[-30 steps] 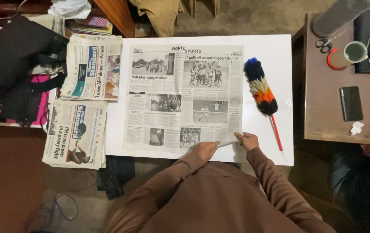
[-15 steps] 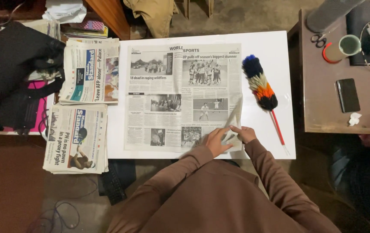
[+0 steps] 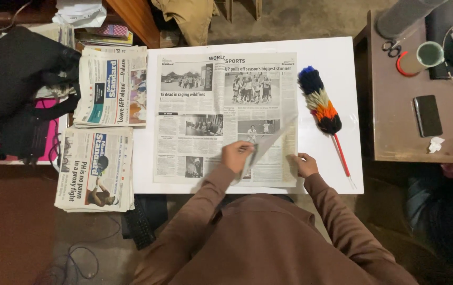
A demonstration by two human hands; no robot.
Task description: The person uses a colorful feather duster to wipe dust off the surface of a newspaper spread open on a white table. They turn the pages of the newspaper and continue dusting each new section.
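Open newspaper [image 3: 205,105] flat on white tabletop [image 3: 332,53], centred before me so pages turn freely. My left grip [image 3: 237,157] pinched shut on lifted page [image 3: 268,145], thumb against fingers, sheet raised at slant from lower right corner. My right grip [image 3: 305,164] loose, fingers spread on bottom edge, pinning lower sheets. Feather duster [image 3: 321,108] just beside paper, right. Two folded newspaper stacks [image 3: 102,132] at left.

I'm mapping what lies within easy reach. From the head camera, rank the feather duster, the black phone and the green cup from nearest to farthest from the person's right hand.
From the right hand:
1. Feather duster, just to its right on the white table.
2. Black phone, farther right on the brown side table.
3. Green cup, at that table's far end.
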